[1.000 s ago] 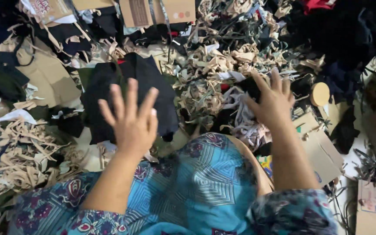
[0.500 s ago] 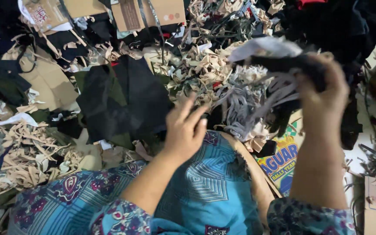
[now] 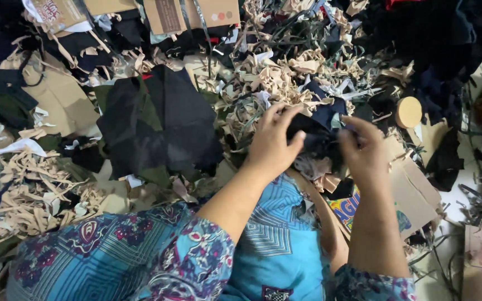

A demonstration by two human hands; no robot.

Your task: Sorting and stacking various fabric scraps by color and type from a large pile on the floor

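Where the frame begins at the bottom, two patterned blue sleeves and a blue printed lap [image 3: 274, 234] fill the near ground, the sleeves cut off by the lower edge. Two bare hands meet just past the knee: the left hand [image 3: 271, 146] and the right hand [image 3: 362, 147], both closed on one dark bundle of cloth scraps [image 3: 316, 136] held between them. The left fingers curl over the top of the bundle; the right fingers pinch its far side, and how much cloth lies inside the grip cannot be made out, since the hands cover it. A few pale strips [image 3: 313, 167] hang beneath the bundle, touching the lap.

Just right of the lap lies one flattened printed cardboard box [image 3: 414, 195], partly hidden by the right forearm. One round tan disc [image 3: 409, 112] sits near it, beyond the right hand. Left of the hands lies one large black fabric piece [image 3: 163, 122], spread flat on the heap.

Beige trimmings [image 3: 18, 195] lie in two main masses, one at the near left and one beyond the hands; the strips are too many and tangled to count. At the far edge, two brown cardboard pieces [image 3: 196, 14] are cut off by the top of the frame, and dark clothing [image 3: 436, 33] at the far right merges into one shadowed mass.
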